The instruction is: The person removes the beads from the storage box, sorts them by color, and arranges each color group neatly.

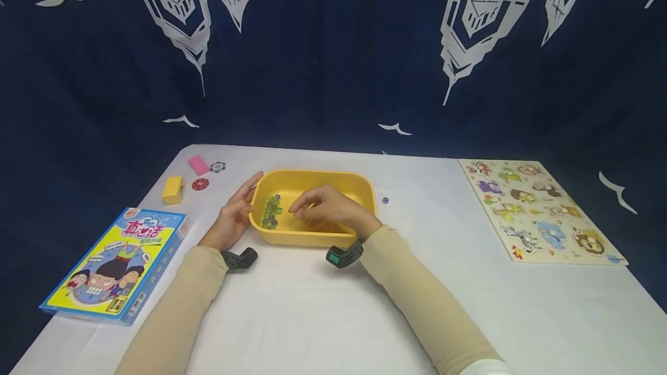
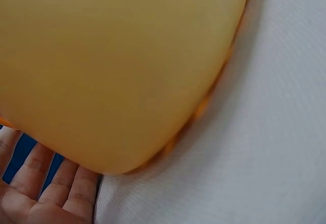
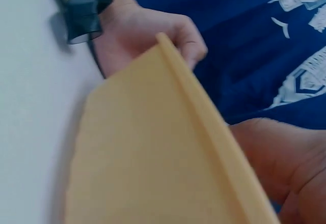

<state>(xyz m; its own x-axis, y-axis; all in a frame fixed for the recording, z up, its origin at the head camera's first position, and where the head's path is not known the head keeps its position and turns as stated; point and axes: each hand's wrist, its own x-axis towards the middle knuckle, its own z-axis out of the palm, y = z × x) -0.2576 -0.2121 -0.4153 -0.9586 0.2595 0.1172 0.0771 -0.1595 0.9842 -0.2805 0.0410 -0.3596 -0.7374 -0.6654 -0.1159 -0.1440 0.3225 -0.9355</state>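
Head view: glass marbles [image 1: 272,213], mostly green, one cluster, inside the yellow plastic tub [image 1: 297,239]; long axis twelve to six, at nine o'clock from the right hand [image 1: 333,210] and near its fingertips. Right hand: over the tub, fingers bent (whether anything is pinched, cannot tell). Left hand [image 1: 233,219]: fingers loosely extended against the tub's nine-o'clock end; that wall stands between it and the cluster, leaving the right hand apparently the clearer reach. Blue marble [image 1: 385,200]: on the tabletop [image 1: 292,311], just outside the three-o'clock wall. Around the tub: game box [image 1: 104,288], eight o'clock; red poker chip [image 1: 200,184], ten; animal puzzle board [image 1: 542,213], three.
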